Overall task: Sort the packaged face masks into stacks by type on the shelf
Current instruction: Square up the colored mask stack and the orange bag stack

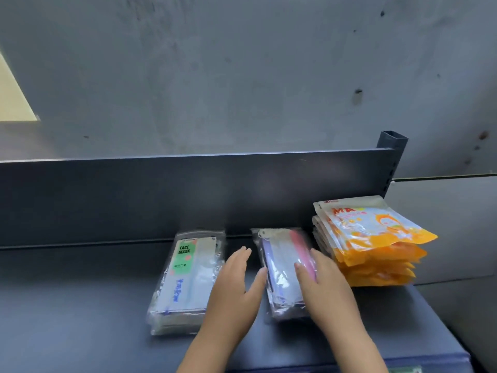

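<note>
Shelf (67, 305), dark metal, spans the lower frame beneath a grey concrete wall (242, 76). My left hand (234, 292) and right hand (328, 289), fingers straight, bracket the centre mask stack (279, 254), gripping nothing.

A grey, mottled concrete wall (242, 76) fills the far side of the view behind the shelf (80, 305). It is flecked with small dark spots (358, 92), most of them toward its right, and a pale yellow patch (13, 98) cuts in at the far left edge. At the shelf's far right corner stands a dark, hollow square post (391, 157) with a row of slots down its side; right of it lies a pale grey panel (443, 224) topped by a thin dark rail (443, 179). A small green label (404, 369) shows at the near right, cut off by the bottom edge.
</note>
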A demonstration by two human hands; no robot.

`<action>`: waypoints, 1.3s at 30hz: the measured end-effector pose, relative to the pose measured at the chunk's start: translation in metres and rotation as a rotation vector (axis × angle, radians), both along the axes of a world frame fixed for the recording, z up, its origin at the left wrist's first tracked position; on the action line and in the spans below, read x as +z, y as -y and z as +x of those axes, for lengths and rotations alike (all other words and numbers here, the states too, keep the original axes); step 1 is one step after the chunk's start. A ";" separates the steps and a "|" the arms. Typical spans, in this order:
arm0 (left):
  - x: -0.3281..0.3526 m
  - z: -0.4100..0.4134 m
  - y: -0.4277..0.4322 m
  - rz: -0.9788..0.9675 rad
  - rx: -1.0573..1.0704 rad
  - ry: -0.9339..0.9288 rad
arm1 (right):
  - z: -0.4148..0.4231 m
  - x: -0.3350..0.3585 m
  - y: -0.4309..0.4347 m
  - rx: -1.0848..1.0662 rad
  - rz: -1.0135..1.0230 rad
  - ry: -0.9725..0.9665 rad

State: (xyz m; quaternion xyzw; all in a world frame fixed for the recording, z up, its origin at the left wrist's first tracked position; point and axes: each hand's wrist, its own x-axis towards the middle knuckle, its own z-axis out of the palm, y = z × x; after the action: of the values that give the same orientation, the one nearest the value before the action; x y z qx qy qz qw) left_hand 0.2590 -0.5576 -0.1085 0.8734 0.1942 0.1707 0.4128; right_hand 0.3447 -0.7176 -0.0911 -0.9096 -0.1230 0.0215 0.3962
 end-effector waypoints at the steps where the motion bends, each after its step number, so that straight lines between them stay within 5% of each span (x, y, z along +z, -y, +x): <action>1: -0.001 0.007 0.010 -0.085 0.025 -0.015 | 0.001 -0.002 0.004 0.014 0.005 -0.033; 5: -0.006 0.029 0.039 -0.423 0.093 -0.073 | 0.009 -0.010 0.015 0.040 0.032 -0.109; 11: -0.009 0.038 0.041 -0.613 0.128 -0.046 | 0.015 -0.013 0.019 0.096 0.037 -0.158; 20: -0.002 0.031 0.011 -0.532 0.203 -0.154 | 0.010 -0.013 0.009 0.173 0.266 -0.294; 25: 0.005 0.033 0.010 -0.540 0.202 -0.160 | 0.028 -0.017 0.010 0.170 0.528 -0.589; 39: 0.002 0.030 -0.001 -0.507 0.160 -0.161 | 0.030 -0.045 -0.003 0.263 0.771 -0.628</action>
State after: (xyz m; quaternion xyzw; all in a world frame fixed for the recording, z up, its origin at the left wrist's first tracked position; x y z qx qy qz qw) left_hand 0.2888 -0.5569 -0.1070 0.7347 0.3313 0.0786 0.5868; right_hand 0.3750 -0.7142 -0.1361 -0.6241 -0.1104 0.2962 0.7146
